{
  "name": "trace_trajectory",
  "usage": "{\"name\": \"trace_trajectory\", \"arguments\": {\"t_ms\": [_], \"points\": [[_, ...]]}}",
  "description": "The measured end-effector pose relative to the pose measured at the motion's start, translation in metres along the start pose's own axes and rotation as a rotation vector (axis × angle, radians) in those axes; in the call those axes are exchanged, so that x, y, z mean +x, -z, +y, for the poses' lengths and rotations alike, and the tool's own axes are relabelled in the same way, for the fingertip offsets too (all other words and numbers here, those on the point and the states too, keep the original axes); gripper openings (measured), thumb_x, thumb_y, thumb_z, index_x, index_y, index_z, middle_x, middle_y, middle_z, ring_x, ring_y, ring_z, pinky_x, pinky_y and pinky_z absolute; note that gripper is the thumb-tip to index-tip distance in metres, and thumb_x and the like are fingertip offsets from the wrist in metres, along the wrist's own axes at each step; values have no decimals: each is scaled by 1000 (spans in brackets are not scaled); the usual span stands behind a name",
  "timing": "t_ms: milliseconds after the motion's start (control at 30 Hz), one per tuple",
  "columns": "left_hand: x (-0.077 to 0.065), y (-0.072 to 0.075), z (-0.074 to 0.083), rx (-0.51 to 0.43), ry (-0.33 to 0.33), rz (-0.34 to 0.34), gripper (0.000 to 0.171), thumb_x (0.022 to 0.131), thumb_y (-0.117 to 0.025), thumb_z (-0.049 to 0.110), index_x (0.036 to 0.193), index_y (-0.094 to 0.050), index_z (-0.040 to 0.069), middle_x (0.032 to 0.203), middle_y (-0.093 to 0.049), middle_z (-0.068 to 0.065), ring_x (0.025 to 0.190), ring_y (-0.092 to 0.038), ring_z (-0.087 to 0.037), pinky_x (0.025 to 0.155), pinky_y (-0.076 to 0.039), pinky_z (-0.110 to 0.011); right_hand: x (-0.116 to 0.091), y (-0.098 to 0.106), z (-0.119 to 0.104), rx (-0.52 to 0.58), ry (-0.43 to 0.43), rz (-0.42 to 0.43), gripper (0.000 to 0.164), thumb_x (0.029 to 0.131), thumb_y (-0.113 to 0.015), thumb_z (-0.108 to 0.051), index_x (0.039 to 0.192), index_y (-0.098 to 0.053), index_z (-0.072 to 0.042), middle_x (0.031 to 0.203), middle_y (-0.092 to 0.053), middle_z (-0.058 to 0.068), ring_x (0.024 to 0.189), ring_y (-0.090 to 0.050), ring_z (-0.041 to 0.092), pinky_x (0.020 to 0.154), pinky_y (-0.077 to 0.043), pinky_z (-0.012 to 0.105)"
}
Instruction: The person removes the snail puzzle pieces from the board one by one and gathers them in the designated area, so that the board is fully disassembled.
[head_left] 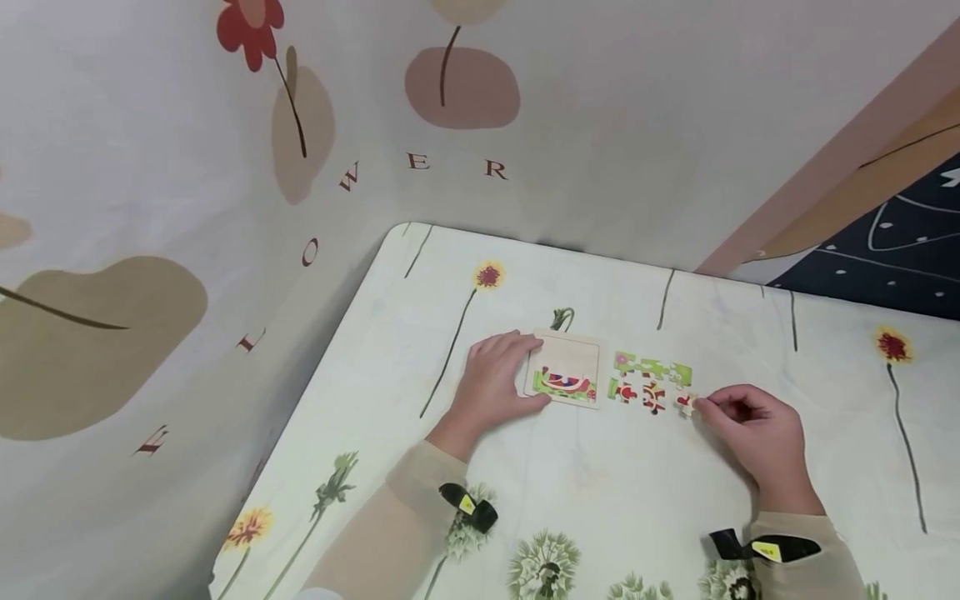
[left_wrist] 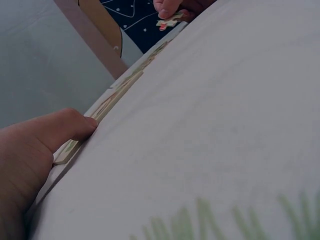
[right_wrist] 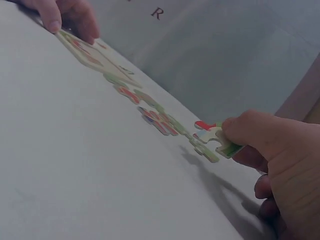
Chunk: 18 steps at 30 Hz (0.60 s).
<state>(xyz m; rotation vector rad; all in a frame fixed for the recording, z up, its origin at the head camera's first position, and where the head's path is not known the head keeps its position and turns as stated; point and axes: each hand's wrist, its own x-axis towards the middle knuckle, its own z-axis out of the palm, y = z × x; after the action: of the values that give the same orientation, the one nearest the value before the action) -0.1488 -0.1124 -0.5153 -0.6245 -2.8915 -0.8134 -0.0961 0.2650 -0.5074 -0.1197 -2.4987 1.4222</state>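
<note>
At the far left, a pale wall covering with printed flowers and brown letters rises behind a table covered in a white flowered print. A beige left sleeve, with a black band at its cuff, reaches in from the lower left. The left hand spans the left side of a small square wooden tray, thumb and fingers spread apart; it holds the tray between the thumb at the near edge and the fingers at the far left corner. The tray lies flat on the table, with colourful puzzle pieces filling its near part and bare wood showing beyond them.

Just right of the tray lie loose pieces, mostly green in the far row, with red patches on those nearer. At the right end of this group, one piece with red and green on it is raised above the table, its shadow below. The right hand pinches it between thumb and fingertip, the other fingers curled. A second black band crosses the right sleeve.
</note>
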Motion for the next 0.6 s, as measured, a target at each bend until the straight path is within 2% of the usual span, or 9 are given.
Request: {"name": "trace_trajectory", "arguments": {"t_ms": [233,467,600], "points": [[0,2,1,-4,0,4,81,81,-91,49,149,-62,17,154,-59,-1,146,-46,-25,118,-33,-52,4,-1,3,-116,46,-62,14,85,-92,-11,89,-79,-10,73,-68,0,64,-54,11,60,-44,18],[1,1,1,1,-10,14,79,80,-91,50,146,-63,18,153,-59,-1,146,-47,-25,117,-34,-51,3,-10,1,-169,123,-36,14,84,-91,-7,92,-80,-13,75,-65,1,67,-51,9,64,-41,16],[0,0,0,10,-13,8,77,80,-90,51,145,-64,18,154,-59,0,145,-47,-24,117,-34,-51,2,-13,2,-179,185,-19,18,82,-92,-3,92,-81,-14,81,-69,1,70,-52,6,67,-41,13]]}}
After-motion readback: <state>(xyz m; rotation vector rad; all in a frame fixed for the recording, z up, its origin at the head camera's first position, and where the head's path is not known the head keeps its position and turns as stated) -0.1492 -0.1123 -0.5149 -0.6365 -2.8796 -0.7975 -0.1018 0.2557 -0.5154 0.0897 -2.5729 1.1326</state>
